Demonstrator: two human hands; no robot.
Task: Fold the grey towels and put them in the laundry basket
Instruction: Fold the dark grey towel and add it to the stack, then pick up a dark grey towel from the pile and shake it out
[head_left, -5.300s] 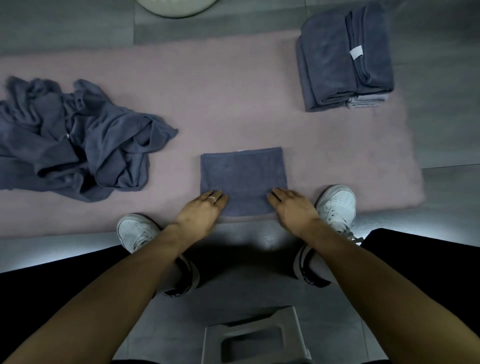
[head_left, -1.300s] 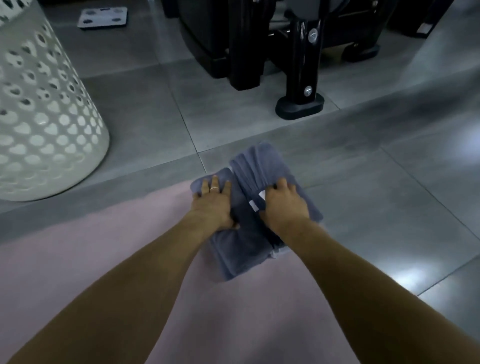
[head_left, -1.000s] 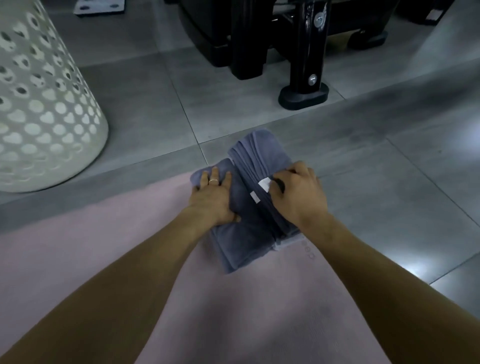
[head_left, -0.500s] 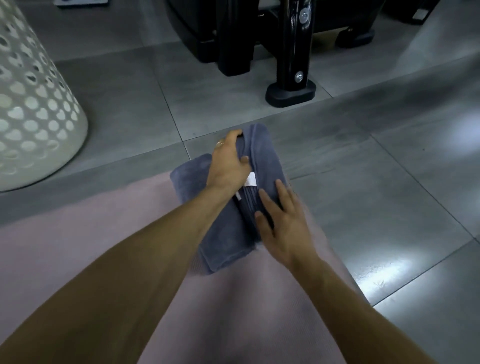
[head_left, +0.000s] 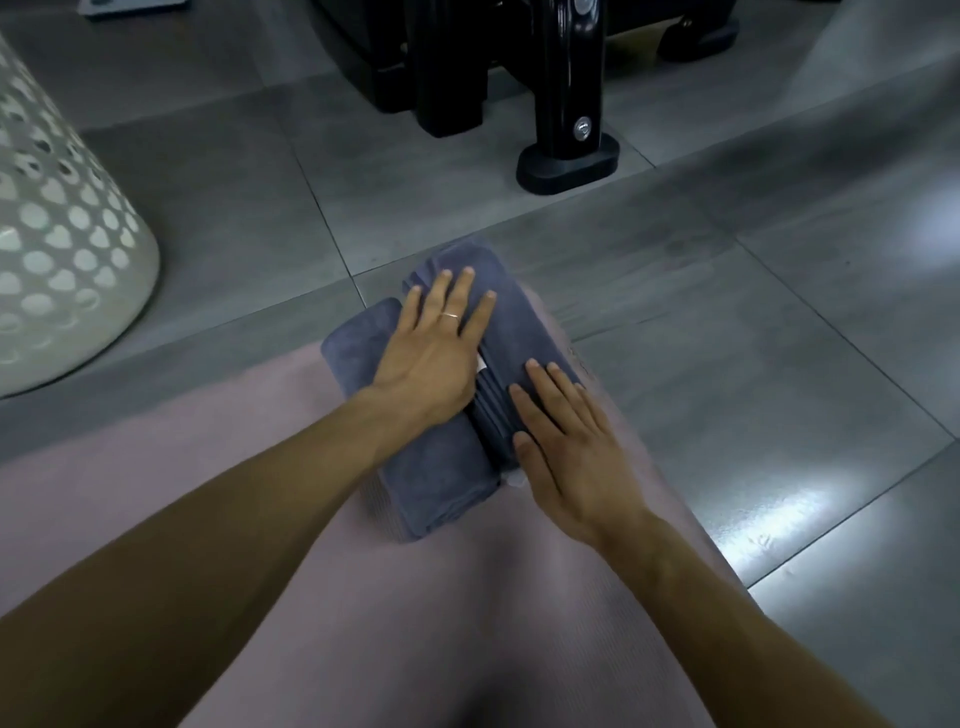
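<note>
A stack of folded grey towels (head_left: 441, 478) lies at the far corner of the pink mat (head_left: 405, 623). My left hand (head_left: 434, 353) lies flat across the top of the stack, fingers straight and spread, a ring on one finger. My right hand (head_left: 571, 452) rests flat along the stack's right side, fingers straight on the folded edges. A small white tag shows between the two hands. The white perforated laundry basket (head_left: 57, 244) stands on the floor at the far left, apart from the towels.
Grey floor tiles (head_left: 727, 312) surround the mat. A black machine frame with a foot (head_left: 569, 161) stands just beyond the towels. A flat scale (head_left: 132, 6) lies at the top left edge.
My left hand has moved from gripping the far end of the right-hand towels to lying flat on top. My right hand stays flat on the stack's right side, slightly lower.
</note>
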